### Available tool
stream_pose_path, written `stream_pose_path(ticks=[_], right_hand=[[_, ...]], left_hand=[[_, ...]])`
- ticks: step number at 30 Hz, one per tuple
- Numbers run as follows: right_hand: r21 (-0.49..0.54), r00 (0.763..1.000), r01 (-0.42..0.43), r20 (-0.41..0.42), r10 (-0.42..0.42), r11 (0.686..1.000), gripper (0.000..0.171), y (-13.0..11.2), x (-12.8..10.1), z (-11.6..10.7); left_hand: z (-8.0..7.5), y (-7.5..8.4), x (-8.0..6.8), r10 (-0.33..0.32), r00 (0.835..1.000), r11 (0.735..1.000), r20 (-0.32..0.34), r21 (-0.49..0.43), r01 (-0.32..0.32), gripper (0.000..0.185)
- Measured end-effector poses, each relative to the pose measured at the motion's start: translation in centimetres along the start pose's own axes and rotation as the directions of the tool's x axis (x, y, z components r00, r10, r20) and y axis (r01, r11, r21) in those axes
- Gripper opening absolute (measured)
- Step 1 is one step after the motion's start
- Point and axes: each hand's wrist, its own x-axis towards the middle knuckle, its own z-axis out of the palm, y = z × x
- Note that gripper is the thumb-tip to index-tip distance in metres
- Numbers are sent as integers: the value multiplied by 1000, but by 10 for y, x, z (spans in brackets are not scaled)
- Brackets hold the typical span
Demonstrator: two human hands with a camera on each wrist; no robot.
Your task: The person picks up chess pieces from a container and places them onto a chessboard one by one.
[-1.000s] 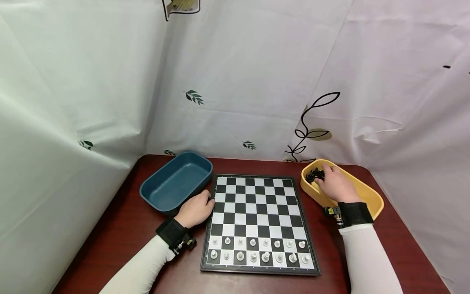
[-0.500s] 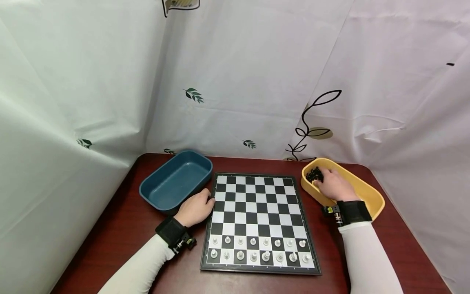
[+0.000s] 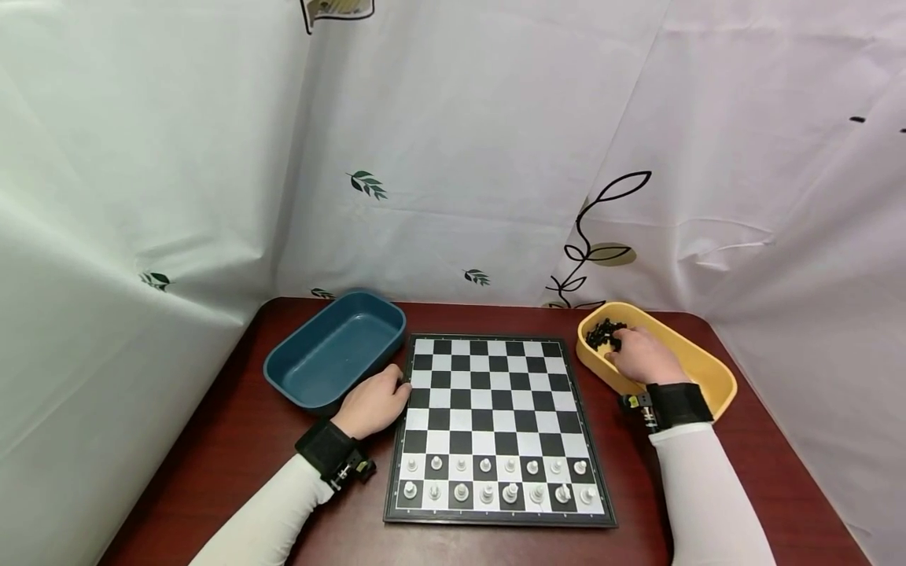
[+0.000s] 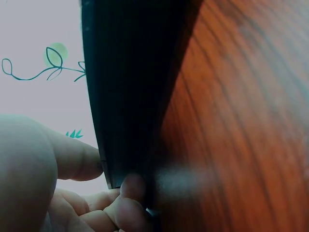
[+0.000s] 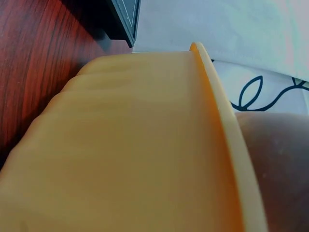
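Reaching into the yellow tray [image 3: 708, 377] at the table's [image 3: 212, 456] far right corner.
Our left hand [image 3: 371, 402] grips the chessboard's [image 3: 495, 417] left edge; our right hand [image 3: 640, 355] curls among the black chess pieces [image 3: 602, 334], grip unclear; next, lift one out cleanly.

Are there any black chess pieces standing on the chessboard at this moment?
No, the black-and-white chessboard carries only white chess pieces in its two nearest rows, while the black pieces lie in the yellow plastic tray.
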Motion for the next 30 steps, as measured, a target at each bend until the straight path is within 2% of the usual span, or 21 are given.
stream_pose_path(ticks=[13, 24, 30], right_hand=[[7, 999, -45, 17, 44, 999, 50, 2, -3, -2], [7, 999, -46, 12, 46, 999, 16, 1, -2, -2], [24, 997, -72, 21, 71, 997, 29, 0, -1, -2]], left_hand=[[0, 1, 0, -3, 1000, 1000, -2, 1, 3, 15], [-2, 2, -1, 0, 1000, 1000, -7, -2, 0, 14], [-2, 2, -1, -1, 1000, 1000, -7, -3, 1, 14]])
